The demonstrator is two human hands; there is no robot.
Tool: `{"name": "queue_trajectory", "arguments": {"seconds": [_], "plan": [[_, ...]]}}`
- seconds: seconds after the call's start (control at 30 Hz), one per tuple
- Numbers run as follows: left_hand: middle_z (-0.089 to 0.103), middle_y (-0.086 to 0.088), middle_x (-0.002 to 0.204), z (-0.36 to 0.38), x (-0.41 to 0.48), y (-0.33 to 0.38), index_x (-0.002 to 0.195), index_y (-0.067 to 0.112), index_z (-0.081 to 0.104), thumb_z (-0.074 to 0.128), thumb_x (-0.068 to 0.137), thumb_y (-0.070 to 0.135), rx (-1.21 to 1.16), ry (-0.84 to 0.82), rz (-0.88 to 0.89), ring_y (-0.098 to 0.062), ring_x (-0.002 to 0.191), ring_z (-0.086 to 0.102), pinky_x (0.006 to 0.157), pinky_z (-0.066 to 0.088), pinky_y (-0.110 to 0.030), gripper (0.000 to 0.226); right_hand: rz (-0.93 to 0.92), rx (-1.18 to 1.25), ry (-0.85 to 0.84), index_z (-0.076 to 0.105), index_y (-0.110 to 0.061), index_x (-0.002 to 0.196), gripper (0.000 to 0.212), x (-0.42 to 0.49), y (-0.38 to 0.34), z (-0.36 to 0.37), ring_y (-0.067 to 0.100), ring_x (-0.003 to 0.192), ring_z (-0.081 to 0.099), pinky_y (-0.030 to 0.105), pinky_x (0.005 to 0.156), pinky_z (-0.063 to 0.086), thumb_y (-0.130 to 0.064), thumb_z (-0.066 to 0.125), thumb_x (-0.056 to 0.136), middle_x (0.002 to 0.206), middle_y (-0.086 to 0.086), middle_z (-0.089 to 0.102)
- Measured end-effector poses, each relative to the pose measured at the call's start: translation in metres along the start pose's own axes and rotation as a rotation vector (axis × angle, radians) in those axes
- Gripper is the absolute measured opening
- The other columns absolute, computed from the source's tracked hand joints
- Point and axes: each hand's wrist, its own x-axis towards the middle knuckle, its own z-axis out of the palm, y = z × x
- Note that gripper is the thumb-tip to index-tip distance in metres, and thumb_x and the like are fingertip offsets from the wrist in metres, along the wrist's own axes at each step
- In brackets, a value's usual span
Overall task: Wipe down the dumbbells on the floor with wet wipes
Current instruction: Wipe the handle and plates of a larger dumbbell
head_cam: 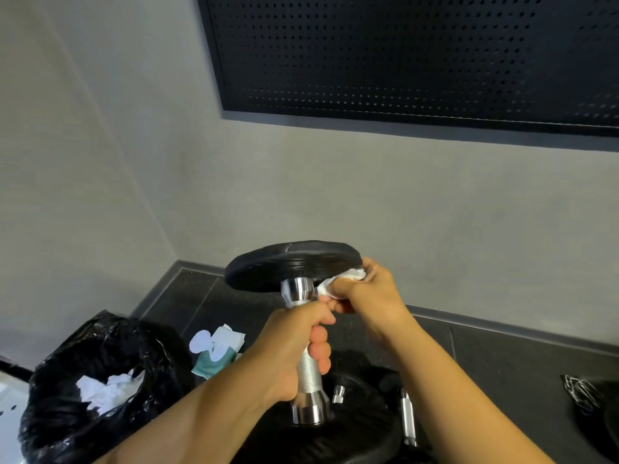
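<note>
The person's two forearms are bare along their whole visible length, up to the wrists. The left hand [294, 344] and the right hand [371, 293] are bare as well; the fingernails are too blurred to tell.

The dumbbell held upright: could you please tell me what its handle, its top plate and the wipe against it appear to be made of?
The handle looks like bright metal, likely chromed or polished steel: mirror-like collars, knurled grip. The top plate is matte black, perhaps rubber-coated or painted: dull sheen, ribbed edge. The wipe seems soft white nonwoven cloth or paper: crumpled.
</note>
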Motion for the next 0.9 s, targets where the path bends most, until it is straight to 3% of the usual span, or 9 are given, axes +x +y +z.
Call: {"name": "queue_trajectory", "arguments": {"seconds": [0.13, 0.23, 0.37, 0.4, 0.5, 0.63, 0.77, 0.83, 0.9], "plan": [[0.035, 0.004, 0.043, 0.003, 0.001, 0.004, 0.068, 0.014, 0.054, 0.055, 0.081, 0.004, 0.003, -0.02, -0.015, -0.01, 0.033, 0.031, 0.04, 0.029, -0.019, 0.016, 0.019, -0.092, 0.031, 0.046, 0.012, 0.108, 0.033, 0.005, 0.006, -0.007, 0.022, 0.05, 0.054, 0.031, 0.051, 0.047, 0.015, 0.059, 0.077, 0.066, 0.016, 0.06], [0.038, 0.003, 0.045, -0.002, 0.005, 0.005, 0.068, 0.016, 0.047, 0.058, 0.082, 0.004, -0.026, 0.016, -0.014, -0.009, 0.034, 0.034, 0.039, 0.031, -0.02, 0.021, -0.029, -0.194, 0.106, 0.056, 0.001, 0.094, 0.02, 0.005, 0.004, -0.019, 0.02, 0.051, 0.054, 0.027, 0.047, 0.045, 0.007, 0.067, 0.078, 0.067, 0.012, 0.062], [0.04, 0.001, 0.048, -0.009, 0.01, 0.004, 0.071, 0.014, 0.049, 0.059, 0.083, 0.004, -0.01, 0.115, 0.015, -0.01, 0.037, 0.036, 0.041, 0.032, -0.02, 0.019, -0.217, -0.474, 0.28, 0.068, -0.019, 0.09, 0.015, 0.002, -0.001, -0.027, 0.016, 0.063, 0.056, 0.036, 0.062, 0.046, -0.017, 0.075, 0.077, 0.074, -0.001, 0.064], [0.04, 0.001, 0.049, -0.011, 0.011, 0.004, 0.072, 0.013, 0.049, 0.059, 0.083, 0.005, 0.005, 0.132, 0.017, -0.011, 0.037, 0.036, 0.042, 0.032, -0.02, 0.018, -0.256, -0.496, 0.278, 0.068, -0.02, 0.093, 0.016, 0.0, -0.002, -0.023, 0.015, 0.067, 0.055, 0.034, 0.064, 0.046, -0.018, 0.074, 0.078, 0.08, 0.0, 0.063], [0.041, -0.001, 0.049, -0.015, 0.011, 0.0, 0.075, 0.011, 0.05, 0.06, 0.084, 0.004, 0.061, 0.162, 0.024, -0.011, 0.037, 0.037, 0.039, 0.033, -0.02, 0.015, -0.364, -0.521, 0.185, 0.064, -0.02, 0.094, 0.013, -0.01, -0.004, -0.007, 0.004, 0.072, 0.048, 0.01, 0.062, 0.037, -0.01, 0.065, 0.086, 0.094, 0.001, 0.05], [0.04, -0.001, 0.046, -0.017, 0.016, -0.008, 0.073, 0.009, 0.05, 0.059, 0.084, 0.003, 0.104, 0.216, 0.057, -0.011, 0.034, 0.035, 0.038, 0.032, -0.02, 0.015, -0.472, -0.485, 0.128, 0.056, -0.018, 0.068, 0.032, -0.019, 0.0, 0.006, -0.005, 0.072, 0.04, 0.012, 0.064, 0.036, 0.006, 0.049, 0.089, 0.084, 0.005, 0.039], [0.044, -0.005, 0.049, -0.022, 0.023, -0.01, 0.08, 0.007, 0.052, 0.059, 0.083, 0.006, 0.198, 0.291, 0.106, -0.015, 0.035, 0.039, 0.04, 0.035, -0.023, 0.008, -0.617, -0.489, 0.15, 0.07, -0.008, 0.102, 0.022, -0.029, -0.003, 0.015, -0.006, 0.074, 0.042, 0.006, 0.067, 0.036, -0.003, 0.05, 0.094, 0.085, -0.001, 0.037], [0.046, -0.007, 0.051, -0.023, 0.028, -0.012, 0.074, 0.007, 0.053, 0.058, 0.085, 0.008, 0.269, 0.346, 0.145, -0.018, 0.038, 0.042, 0.041, 0.038, -0.025, 0.012, -0.737, -0.599, 0.169, 0.069, -0.01, 0.102, 0.02, -0.034, -0.008, 0.026, -0.002, 0.071, 0.042, 0.008, 0.06, 0.036, -0.01, 0.05, 0.095, 0.083, -0.007, 0.033], [0.051, -0.006, 0.059, -0.022, 0.029, -0.013, 0.072, 0.009, 0.054, 0.053, 0.091, 0.01, 0.321, 0.382, 0.193, -0.021, 0.05, 0.051, 0.05, 0.051, -0.031, 0.019, -0.836, -0.783, 0.204, 0.067, -0.007, 0.096, 0.021, -0.037, -0.012, 0.04, 0.008, 0.063, 0.041, 0.013, 0.048, 0.031, -0.013, 0.047, 0.093, 0.081, -0.005, 0.031]]}}
